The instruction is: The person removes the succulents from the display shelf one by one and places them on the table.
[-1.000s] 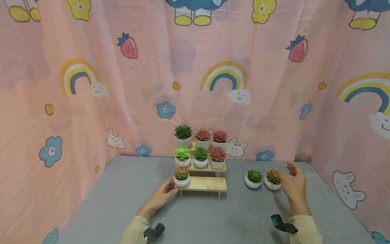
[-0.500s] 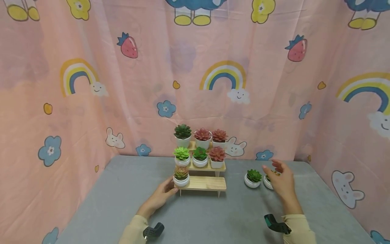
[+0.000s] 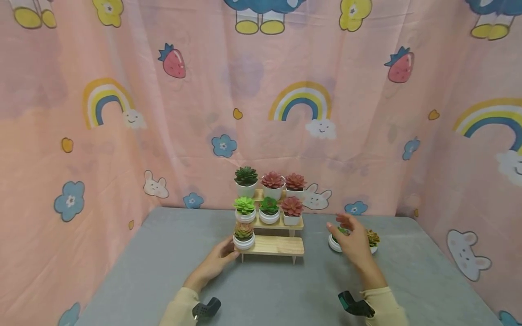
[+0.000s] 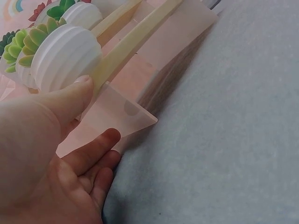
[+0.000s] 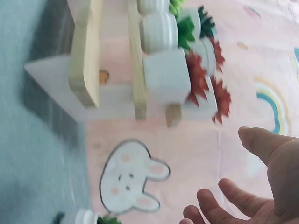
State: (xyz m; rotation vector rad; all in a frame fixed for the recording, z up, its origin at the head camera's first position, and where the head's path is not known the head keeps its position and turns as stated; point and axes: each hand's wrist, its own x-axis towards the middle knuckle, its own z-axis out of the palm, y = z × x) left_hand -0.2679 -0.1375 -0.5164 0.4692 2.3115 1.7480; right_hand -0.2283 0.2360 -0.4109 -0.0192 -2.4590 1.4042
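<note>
My left hand holds the left end of a tiered wooden stand, beside a white pot with an orange-green succulent. The left wrist view shows its thumb against the board end and pot, other fingers by the pale leg. Over the table at right, my right hand is spread with nothing in it. It partly covers a potted green succulent and a potted yellow-brown one. In the right wrist view, a pot shows at the bottom edge, apart from the fingers.
On the middle tier stand potted light-green, green and red succulents. The top tier bears a dark-green one and two reddish ones. A pink patterned curtain hangs behind the grey table.
My right hand has moved left, from beside the yellow-brown succulent to over the green one. My left hand and the stand have stayed put.
</note>
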